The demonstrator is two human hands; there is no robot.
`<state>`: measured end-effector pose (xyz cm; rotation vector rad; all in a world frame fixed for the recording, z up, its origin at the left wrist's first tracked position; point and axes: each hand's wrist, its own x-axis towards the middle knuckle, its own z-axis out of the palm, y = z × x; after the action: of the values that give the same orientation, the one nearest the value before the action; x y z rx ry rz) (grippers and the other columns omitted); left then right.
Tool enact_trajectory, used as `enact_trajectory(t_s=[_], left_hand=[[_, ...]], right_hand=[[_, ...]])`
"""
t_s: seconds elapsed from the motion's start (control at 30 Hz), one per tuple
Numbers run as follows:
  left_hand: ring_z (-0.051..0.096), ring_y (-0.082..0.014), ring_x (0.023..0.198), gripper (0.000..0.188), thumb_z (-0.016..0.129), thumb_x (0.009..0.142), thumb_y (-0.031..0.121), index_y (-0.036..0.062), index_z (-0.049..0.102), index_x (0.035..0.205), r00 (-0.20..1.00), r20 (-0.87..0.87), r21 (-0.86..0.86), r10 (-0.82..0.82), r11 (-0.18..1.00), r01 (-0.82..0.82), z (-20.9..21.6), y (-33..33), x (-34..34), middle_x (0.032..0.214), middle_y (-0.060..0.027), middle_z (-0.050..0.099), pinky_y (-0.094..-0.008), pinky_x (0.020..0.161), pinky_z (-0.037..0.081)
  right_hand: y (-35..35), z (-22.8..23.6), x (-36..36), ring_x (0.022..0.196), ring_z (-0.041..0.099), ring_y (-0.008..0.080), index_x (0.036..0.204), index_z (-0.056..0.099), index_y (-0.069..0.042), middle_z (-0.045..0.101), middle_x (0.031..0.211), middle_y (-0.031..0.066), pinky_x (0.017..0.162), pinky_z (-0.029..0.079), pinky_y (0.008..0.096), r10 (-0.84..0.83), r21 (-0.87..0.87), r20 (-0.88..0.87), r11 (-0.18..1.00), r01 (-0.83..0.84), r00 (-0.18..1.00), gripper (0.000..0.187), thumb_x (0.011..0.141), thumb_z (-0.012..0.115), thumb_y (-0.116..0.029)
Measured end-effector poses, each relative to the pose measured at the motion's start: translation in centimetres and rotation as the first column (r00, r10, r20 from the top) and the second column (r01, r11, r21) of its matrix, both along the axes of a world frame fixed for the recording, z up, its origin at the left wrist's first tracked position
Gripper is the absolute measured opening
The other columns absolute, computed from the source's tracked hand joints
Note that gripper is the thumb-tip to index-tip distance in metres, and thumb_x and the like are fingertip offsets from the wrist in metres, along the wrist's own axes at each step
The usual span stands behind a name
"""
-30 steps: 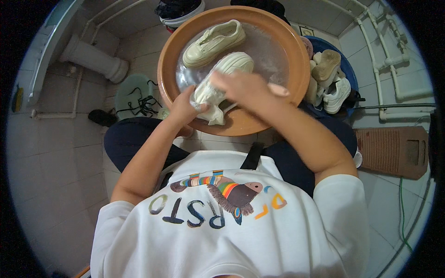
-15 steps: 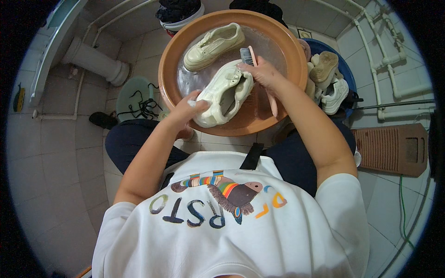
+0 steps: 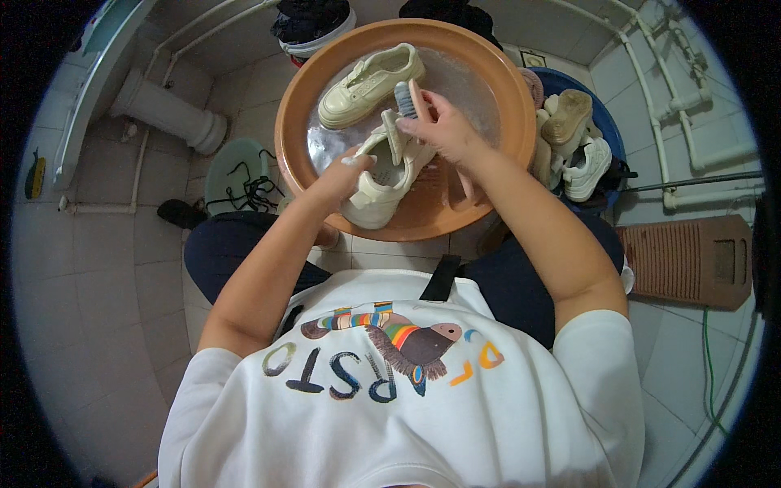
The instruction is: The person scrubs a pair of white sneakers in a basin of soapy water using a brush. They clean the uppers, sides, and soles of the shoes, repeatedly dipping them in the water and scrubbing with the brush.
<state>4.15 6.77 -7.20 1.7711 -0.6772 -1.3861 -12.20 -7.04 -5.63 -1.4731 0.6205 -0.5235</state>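
My left hand [image 3: 340, 180] grips a cream shoe [image 3: 376, 209] by its side, with white foam on the thumb. The shoe's opening faces up and its tongue stands raised. In my right hand [image 3: 449, 132] is a pink scrub brush [image 3: 418, 101] with grey bristles, its head beside the tongue and its handle passing under the hand. Whether the right fingers also touch the shoe I cannot tell. Both hands are over a large orange-brown basin [image 3: 290, 114] with water in it. A second cream shoe [image 3: 362, 91] lies in the basin beyond the held one.
A blue tub [image 3: 614, 134] of shoes [image 3: 587, 169] stands right of the basin. To the left is a pale green basin [image 3: 218, 175] with black laces [image 3: 249, 189]. A brown washboard [image 3: 687, 262] lies at right. Behind stands a white bucket [image 3: 329, 37] with dark cloth.
The held shoe has turned so its opening faces more upward, and its tongue is now raised. My right hand has moved the brush slightly left and up, toward the tongue.
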Motion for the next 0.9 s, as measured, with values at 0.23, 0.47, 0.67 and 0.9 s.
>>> enact_trajectory(t_s=[0.23, 0.47, 0.67, 0.9], left_hand=[[0.043, -0.0088, 0.057, 0.042, 0.054, 0.079, 0.02, 0.0095, 0.051, 0.12, 0.999, 0.01, 0.094, -0.051, 0.994, 0.05, 2.0, 0.7, -0.9, 0.075, -0.0008, 0.054, -0.0229, 0.05, 0.035], [0.053, -0.0108, 0.07, 0.045, 0.065, 0.079, 0.025, 0.0046, 0.051, 0.117, 0.606, 0.771, -0.541, 0.193, 0.7, 0.466, -1.3, -2.3, 1.6, 0.083, -0.0037, 0.059, -0.0262, 0.062, 0.043], [0.055, -0.0122, 0.085, 0.026, 0.06, 0.084, 0.017, 0.0032, 0.057, 0.106, 0.966, 0.18, -0.344, -0.185, 0.909, 0.238, 2.3, -5.0, -0.4, 0.095, -0.0037, 0.061, -0.0273, 0.078, 0.044], [0.055, -0.0121, 0.084, 0.02, 0.057, 0.086, 0.017, 0.0033, 0.058, 0.101, 0.997, 0.069, -0.443, 0.025, 0.897, 0.008, 0.3, -5.6, -1.9, 0.095, -0.0039, 0.061, -0.0276, 0.076, 0.044]], right_hand=[[3.3, 3.0, 0.5, 0.12, 0.042, 0.0379, 0.14, 0.017, -0.005, 0.041, 0.131, 0.0236, 0.097, 0.035, 0.0367, -0.083, -0.321, -0.455, 0.944, -0.077, 0.886, 0.096, 0.063, 0.072, -0.02], [-0.6, 1.7, 0.3, 0.093, 0.055, 0.0218, 0.121, 0.043, 0.001, 0.057, 0.101, 0.0119, 0.087, 0.042, 0.0332, 0.047, 0.079, -0.021, 0.996, -0.045, 0.999, 0.062, 0.063, 0.062, -0.011], [-2.0, 2.1, -0.2, 0.098, 0.055, 0.0223, 0.123, 0.043, -0.002, 0.058, 0.104, 0.0148, 0.084, 0.042, 0.0331, -0.015, -0.022, 0.034, 1.0, 0.015, 0.999, 0.055, 0.076, 0.064, -0.021], [2.4, 6.0, 0.3, 0.099, 0.055, 0.0342, 0.142, 0.019, -0.023, 0.05, 0.119, 0.0216, 0.084, 0.045, 0.0386, -0.287, -0.737, -0.479, 0.645, -0.201, 0.83, 0.059, 0.091, 0.042, -0.045]])
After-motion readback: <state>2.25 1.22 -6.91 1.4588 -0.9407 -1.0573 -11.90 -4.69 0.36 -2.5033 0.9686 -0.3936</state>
